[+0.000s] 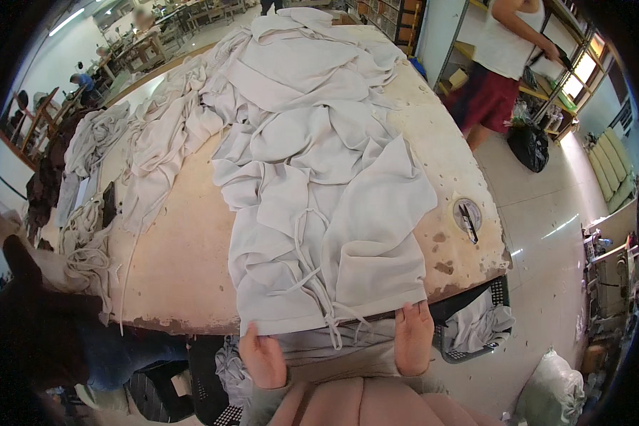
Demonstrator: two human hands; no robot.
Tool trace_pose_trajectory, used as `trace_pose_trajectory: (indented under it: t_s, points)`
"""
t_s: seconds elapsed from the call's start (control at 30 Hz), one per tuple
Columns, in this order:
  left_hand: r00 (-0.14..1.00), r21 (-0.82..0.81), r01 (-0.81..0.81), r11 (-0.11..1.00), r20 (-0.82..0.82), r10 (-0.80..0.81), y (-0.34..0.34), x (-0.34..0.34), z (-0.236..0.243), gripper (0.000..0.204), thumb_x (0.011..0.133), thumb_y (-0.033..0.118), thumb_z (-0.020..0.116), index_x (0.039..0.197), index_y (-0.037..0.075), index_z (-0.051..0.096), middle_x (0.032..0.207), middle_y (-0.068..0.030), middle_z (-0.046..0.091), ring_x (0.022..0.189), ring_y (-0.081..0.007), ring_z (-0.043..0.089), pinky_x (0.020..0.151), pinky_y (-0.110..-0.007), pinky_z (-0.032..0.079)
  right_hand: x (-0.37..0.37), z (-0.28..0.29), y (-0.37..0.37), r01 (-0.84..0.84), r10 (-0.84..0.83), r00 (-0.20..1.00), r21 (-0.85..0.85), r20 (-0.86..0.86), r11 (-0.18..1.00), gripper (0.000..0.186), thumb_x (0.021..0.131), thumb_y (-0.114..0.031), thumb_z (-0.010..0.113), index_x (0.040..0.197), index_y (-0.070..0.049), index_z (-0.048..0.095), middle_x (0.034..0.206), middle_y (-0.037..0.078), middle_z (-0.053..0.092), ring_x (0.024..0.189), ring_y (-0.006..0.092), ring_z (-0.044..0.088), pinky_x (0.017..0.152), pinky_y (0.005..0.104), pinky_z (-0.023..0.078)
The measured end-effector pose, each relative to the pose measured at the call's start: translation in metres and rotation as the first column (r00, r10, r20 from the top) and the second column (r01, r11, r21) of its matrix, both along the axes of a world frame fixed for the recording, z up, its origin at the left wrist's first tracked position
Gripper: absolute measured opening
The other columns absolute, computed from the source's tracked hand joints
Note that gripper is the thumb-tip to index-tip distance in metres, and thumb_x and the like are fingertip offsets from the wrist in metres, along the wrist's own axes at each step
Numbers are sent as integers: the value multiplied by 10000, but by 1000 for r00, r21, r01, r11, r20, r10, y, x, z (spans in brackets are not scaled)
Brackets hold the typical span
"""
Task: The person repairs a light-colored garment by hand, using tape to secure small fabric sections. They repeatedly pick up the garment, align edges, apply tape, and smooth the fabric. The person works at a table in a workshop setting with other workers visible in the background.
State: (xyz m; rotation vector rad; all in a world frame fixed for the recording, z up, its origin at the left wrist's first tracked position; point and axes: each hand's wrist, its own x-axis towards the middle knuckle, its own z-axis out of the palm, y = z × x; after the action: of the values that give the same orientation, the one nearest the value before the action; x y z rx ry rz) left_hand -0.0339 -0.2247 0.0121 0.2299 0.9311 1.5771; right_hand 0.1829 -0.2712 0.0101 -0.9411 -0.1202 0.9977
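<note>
Head view: at the near table edge (181, 322), left hand (263, 359) and right hand (413, 341) pinched the pale garment (369, 263); uneven tugging risked skewing it.

A broad worktable (177, 284), pale and worn, with dark stains along its near edge, fills the middle. Right, glossy tile flooring (547, 245) catches streaks of light. Far right, an open shelving rack (465, 50) stands near a bright window (577, 83). Far left, a fluorescent tube (67, 22) glows by a white wall (57, 53).
</note>
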Motion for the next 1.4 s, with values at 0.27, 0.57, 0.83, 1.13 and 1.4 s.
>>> trace_pose_trajectory:
  t_s: [0.27,0.57,0.83,1.13,1.4]
  points:
    - [73,-113,431,895,-984,-159,-19,46,-20,448,797,34,536,1217,-99,451,1203,-279,504,1103,-433,480,929,-501,373,-35,-9,15,-224,681,-195,-708,706,670,534,864,-8,503,1358,45,308,1123,251,503,1063,365,500,946,385,394]
    - [475,50,733,679,-752,-457,-36,44,-60,545,861,48,502,1355,-87,313,1355,-244,413,1286,-341,386,1060,-411,290,-37,-24,9,-722,708,691,94,143,686,759,866,-213,583,1436,45,154,1499,181,195,1411,278,166,1126,369,164]
    - [223,104,642,759,-973,-55,-16,42,-35,235,947,88,433,1119,-61,494,874,-150,605,745,-231,555,642,-392,418,-31,3,4,-767,593,86,-327,801,552,699,908,-282,597,1416,36,236,1431,273,294,1329,360,341,1080,410,292]
    - [781,-107,488,866,-390,-488,29,12,4,387,966,181,419,1298,-13,469,1009,-30,617,776,-117,572,626,-269,461,4,36,101,-752,63,-315,-290,947,592,513,768,-42,608,1276,-71,545,1218,99,562,1016,241,596,862,336,483]
    - [805,-20,519,854,-324,-497,35,-5,32,507,935,136,408,1398,-28,280,1381,-157,421,1261,-240,448,1034,-371,376,-27,34,164,-907,-289,-220,-86,932,412,365,807,-100,543,1165,-44,589,1021,79,562,951,249,556,845,354,466]
